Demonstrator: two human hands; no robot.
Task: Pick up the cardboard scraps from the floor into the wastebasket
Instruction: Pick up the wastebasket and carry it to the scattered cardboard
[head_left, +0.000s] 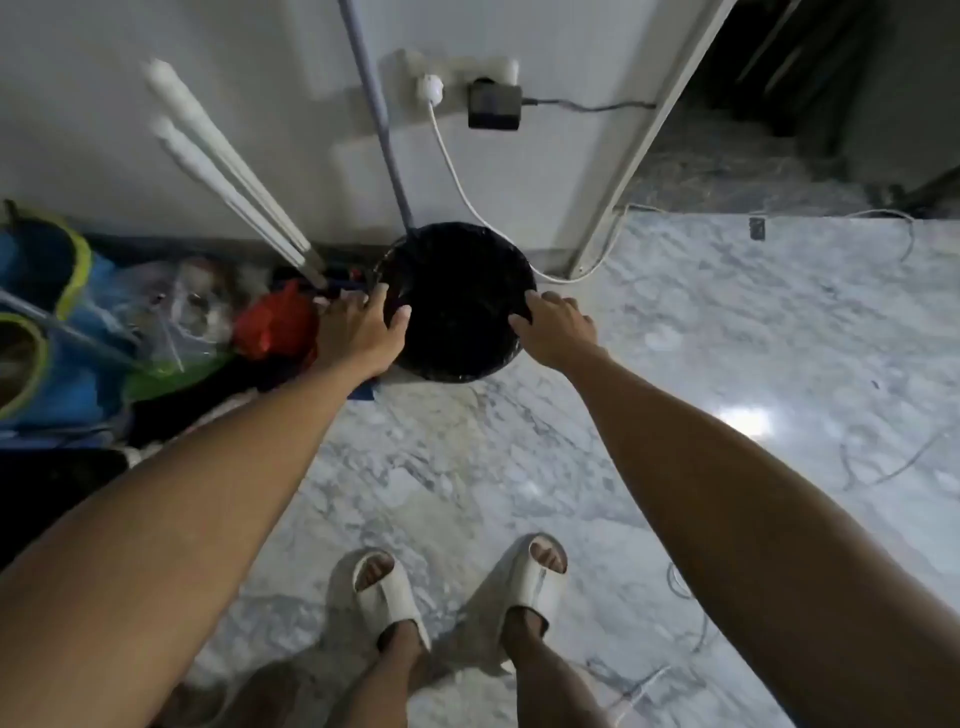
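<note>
A round black wastebasket (457, 270) lined with a dark bag stands on the marble floor against the white wall. My left hand (358, 330) rests on its left rim with fingers spread, thumb over the edge. On the right rim lies my right hand (556, 327), fingers curled over the edge. Whether either hand grips the rim firmly is unclear. No cardboard scraps show in this view. The basket's inside is too dark to see into.
Left of the basket lie a red bag (270, 325), clear plastic bags (182, 312) and a blue-green bag (47, 332). White poles (228, 166) and a grey handle (379, 114) lean on the wall. A white cable (467, 197) runs from the socket. An open doorway (779, 130) is at right.
</note>
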